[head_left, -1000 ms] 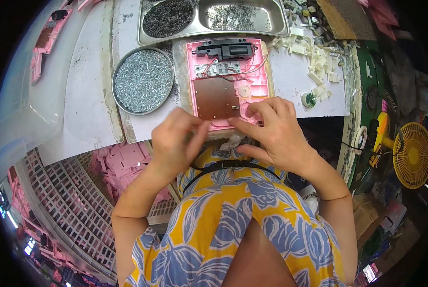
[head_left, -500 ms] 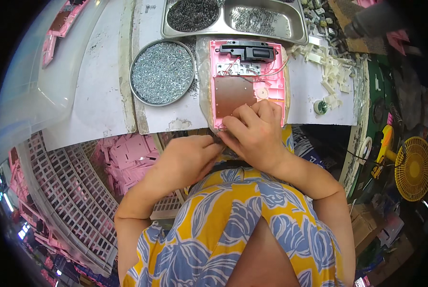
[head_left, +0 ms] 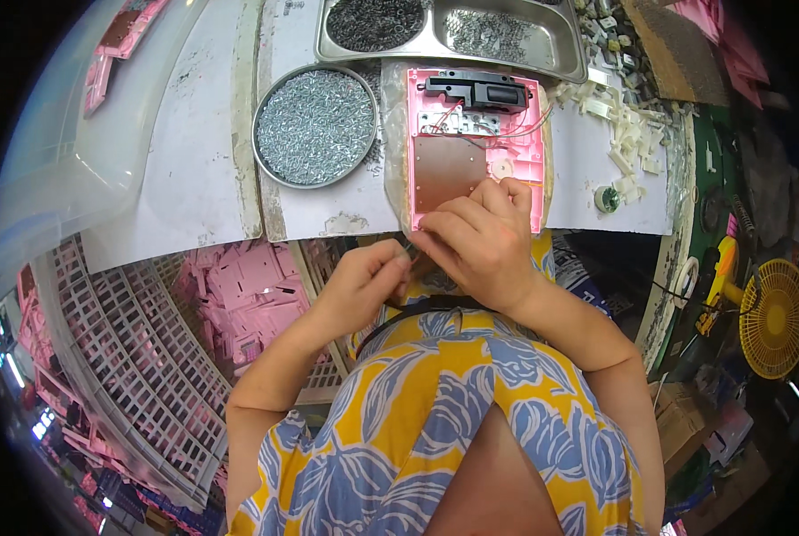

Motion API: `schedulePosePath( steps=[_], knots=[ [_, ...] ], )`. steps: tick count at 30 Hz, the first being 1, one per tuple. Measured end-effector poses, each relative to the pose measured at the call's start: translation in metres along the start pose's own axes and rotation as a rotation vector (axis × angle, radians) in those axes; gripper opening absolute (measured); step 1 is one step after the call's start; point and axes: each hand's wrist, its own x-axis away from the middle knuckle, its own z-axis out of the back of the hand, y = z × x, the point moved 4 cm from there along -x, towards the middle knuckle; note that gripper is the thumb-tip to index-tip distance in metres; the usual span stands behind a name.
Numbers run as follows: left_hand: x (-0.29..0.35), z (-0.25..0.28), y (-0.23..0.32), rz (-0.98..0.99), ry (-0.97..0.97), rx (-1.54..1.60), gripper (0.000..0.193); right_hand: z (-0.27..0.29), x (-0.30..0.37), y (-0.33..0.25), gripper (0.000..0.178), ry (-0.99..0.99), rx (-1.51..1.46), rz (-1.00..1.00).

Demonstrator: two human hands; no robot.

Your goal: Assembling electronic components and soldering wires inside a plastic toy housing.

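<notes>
A pink plastic casing (head_left: 536, 170) lies at the table's near edge on a pad wrapped in clear film. Inside it are a black plastic module (head_left: 475, 91), a metal strip (head_left: 458, 122), a brown board (head_left: 449, 170), a round white part (head_left: 501, 168) and thin wires. My right hand (head_left: 489, 237) is closed over the casing's near edge, its fingers curled above the board and its thumb near the left corner. Just left of that corner, my left hand (head_left: 368, 277) is apart from the casing, its fingers pinched together. Whatever is in that pinch is hidden.
A round metal dish (head_left: 258, 134) of small silvery screws stands left of the casing. Behind is a divided steel tray (head_left: 431, 45) with dark springs and small metal pieces. White plastic parts (head_left: 627, 147) lie right. A grey crate (head_left: 140, 357) and yellow fan (head_left: 773, 317) flank me.
My left hand has drawn away from the casing's near-left corner, slightly up and left. My right hand stays at the casing. The table and everything on it have shifted slightly right in view.
</notes>
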Motion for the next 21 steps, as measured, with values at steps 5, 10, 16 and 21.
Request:
schedulePosePath(
  steps=[5, 10, 16, 21],
  knots=[
    [0.009, 0.008, -0.019, 0.067, -0.079, 0.263, 0.030, 0.001, 0.000, -0.001, 0.018, -0.005, 0.004, 0.015],
    [0.008, -0.015, -0.027, -0.532, 0.144, -0.647, 0.030, 0.003, 0.002, -0.001, 0.022, 0.038, -0.004, 0.054],
    [0.020, -0.004, -0.021, 0.121, -0.583, 1.243, 0.029, 0.002, 0.005, 0.004, 0.024, 0.083, -0.030, 0.067],
    [0.012, -0.014, -0.055, 0.055, -0.219, 0.196, 0.028, -0.002, 0.005, -0.001, 0.018, 0.001, 0.012, 0.059]
  ],
)
